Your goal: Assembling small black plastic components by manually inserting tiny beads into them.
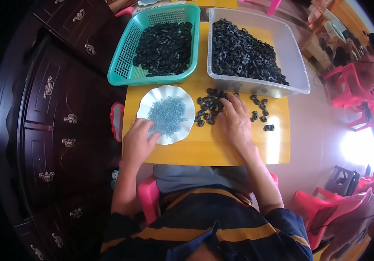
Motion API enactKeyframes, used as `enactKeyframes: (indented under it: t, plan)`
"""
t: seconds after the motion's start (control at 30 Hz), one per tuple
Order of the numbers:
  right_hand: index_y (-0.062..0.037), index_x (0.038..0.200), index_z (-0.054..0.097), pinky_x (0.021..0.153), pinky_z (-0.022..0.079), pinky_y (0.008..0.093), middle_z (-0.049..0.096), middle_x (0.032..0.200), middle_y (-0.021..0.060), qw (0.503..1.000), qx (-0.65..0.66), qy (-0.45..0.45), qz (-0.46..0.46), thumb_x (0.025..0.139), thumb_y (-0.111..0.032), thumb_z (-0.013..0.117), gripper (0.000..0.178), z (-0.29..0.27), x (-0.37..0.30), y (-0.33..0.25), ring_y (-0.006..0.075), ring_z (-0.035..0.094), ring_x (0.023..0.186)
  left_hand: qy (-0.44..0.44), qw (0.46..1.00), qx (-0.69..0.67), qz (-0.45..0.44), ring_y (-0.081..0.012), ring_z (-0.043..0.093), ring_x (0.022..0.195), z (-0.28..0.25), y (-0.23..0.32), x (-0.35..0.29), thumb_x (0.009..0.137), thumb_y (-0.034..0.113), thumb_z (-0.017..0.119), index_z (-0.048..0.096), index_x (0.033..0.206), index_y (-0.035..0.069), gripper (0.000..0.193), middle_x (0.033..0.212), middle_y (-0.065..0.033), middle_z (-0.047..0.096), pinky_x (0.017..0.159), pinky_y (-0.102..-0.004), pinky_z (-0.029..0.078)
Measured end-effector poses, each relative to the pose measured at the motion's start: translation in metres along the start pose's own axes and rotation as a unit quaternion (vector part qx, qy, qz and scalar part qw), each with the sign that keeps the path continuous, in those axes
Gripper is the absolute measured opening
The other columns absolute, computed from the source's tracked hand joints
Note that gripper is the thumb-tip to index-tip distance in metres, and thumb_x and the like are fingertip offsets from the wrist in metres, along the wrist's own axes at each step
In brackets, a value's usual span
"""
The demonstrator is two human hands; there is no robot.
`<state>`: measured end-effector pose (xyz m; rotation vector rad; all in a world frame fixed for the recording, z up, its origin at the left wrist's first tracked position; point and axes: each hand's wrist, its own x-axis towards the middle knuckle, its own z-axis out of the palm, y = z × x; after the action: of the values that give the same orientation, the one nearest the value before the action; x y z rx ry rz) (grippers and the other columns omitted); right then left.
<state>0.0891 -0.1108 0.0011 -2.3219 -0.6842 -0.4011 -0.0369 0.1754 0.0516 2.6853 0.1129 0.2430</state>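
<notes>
Small black rubber rings (208,108) loose at mid-table, some under the right hand (235,122), lying flat with fingers spread, gripping nothing visible. Left hand (138,141) curled at the near-left rim of one white scalloped plate (145,104) of pale blue beads (167,115); hold on any bead: cannot tell. Roughly eight stray rings toward the right edge. Bare yellow tabletop (204,150) along the near edge. Far edge crowded: one teal mesh basket (124,65), one clear plastic bin (291,56), both full of rings.
</notes>
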Motion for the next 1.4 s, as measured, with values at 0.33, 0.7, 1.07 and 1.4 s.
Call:
enactKeyframes:
  t: [0.33, 0.7, 1.07, 1.4]
  plan:
    - [-0.0069, 0.126, 0.06, 0.111, 0.038, 0.0478, 0.052, 0.14, 0.0151, 0.996, -0.071, -0.045, -0.01, 0.085, -0.01, 0.062, 0.042, 0.008, -0.01, 0.013, 0.0362, 0.046, 0.133, -0.001, 1.0, 0.007, 0.016, -0.0381, 0.064, 0.094, 0.002, -0.001, 0.004, 0.081, 0.012, 0.077, 0.064, 0.103, 0.003, 0.027, 0.101, -0.0156, 0.062, 0.079, -0.0444, 0.052]
    - [-0.0054, 0.121, 0.062, 0.106, 0.043, 0.0475, 0.054, 0.135, 0.0156, 0.997, -0.053, -0.054, -0.018, 0.085, -0.006, 0.066, 0.037, -0.019, -0.042, 0.0, 0.0373, 0.05, 0.128, -0.017, 1.0, -0.011, 0.0, -0.0391, 0.064, 0.091, 0.002, -0.002, 0.004, 0.079, 0.009, 0.079, 0.065, 0.103, 0.004, 0.028, 0.098, -0.0156, 0.061, 0.076, -0.0444, 0.051]
    - [-0.0042, 0.12, 0.062, 0.099, 0.048, 0.0457, 0.057, 0.125, 0.0165, 0.999, -0.031, -0.041, -0.01, 0.081, -0.004, 0.069, 0.039, -0.031, -0.052, -0.001, 0.038, 0.055, 0.119, -0.01, 0.999, -0.019, 0.036, -0.0386, 0.064, 0.089, 0.005, -0.006, 0.003, 0.081, 0.008, 0.077, 0.066, 0.099, 0.003, 0.022, 0.094, -0.0157, 0.063, 0.075, -0.0441, 0.051]
    - [-0.007, 0.122, 0.062, 0.102, 0.047, 0.0475, 0.056, 0.128, 0.0147, 0.999, 0.02, -0.034, -0.027, 0.08, -0.004, 0.07, 0.043, -0.044, -0.054, -0.002, 0.0372, 0.054, 0.124, 0.003, 0.994, 0.044, 0.104, -0.0366, 0.065, 0.084, 0.006, -0.003, 0.003, 0.082, 0.007, 0.075, 0.064, 0.098, 0.005, 0.019, 0.092, -0.0132, 0.064, 0.071, -0.0429, 0.052]
